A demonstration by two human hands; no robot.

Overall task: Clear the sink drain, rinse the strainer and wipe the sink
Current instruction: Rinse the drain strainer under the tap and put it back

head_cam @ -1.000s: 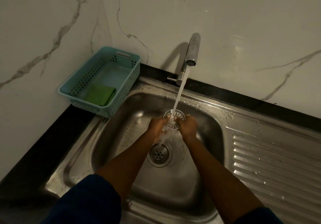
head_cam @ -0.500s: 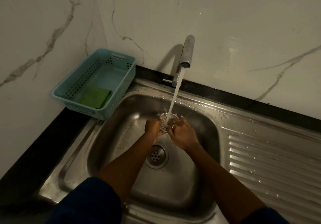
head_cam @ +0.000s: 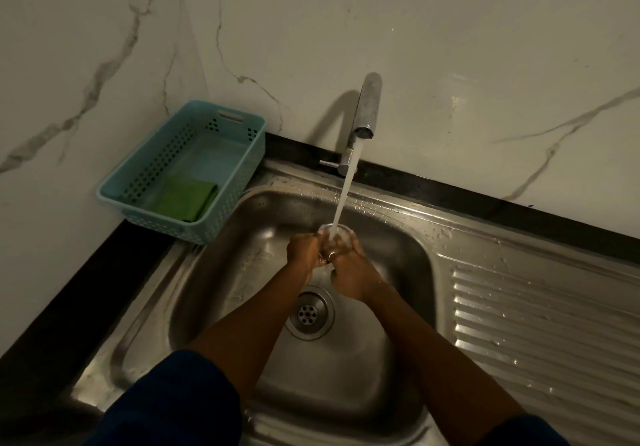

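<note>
Water runs from the steel tap [head_cam: 366, 109] onto the round metal strainer [head_cam: 341, 231], which I hold above the steel sink basin [head_cam: 221, 272]. My left hand [head_cam: 303, 250] grips the strainer's left side and my right hand [head_cam: 348, 272] cups it from below and the right. Most of the strainer is hidden by fingers and splashing water. The open drain [head_cam: 309, 313] lies in the basin floor, just below my hands.
A teal plastic basket [head_cam: 239, 175] sits on the dark counter at the sink's back left, with a folded green cloth [head_cam: 185, 198] inside. The ribbed, wet draining board [head_cam: 540, 324] lies to the right. Marble walls close the corner.
My hands have closed more tightly around the strainer under the stream, and the right hand has turned it so less of its face shows.
</note>
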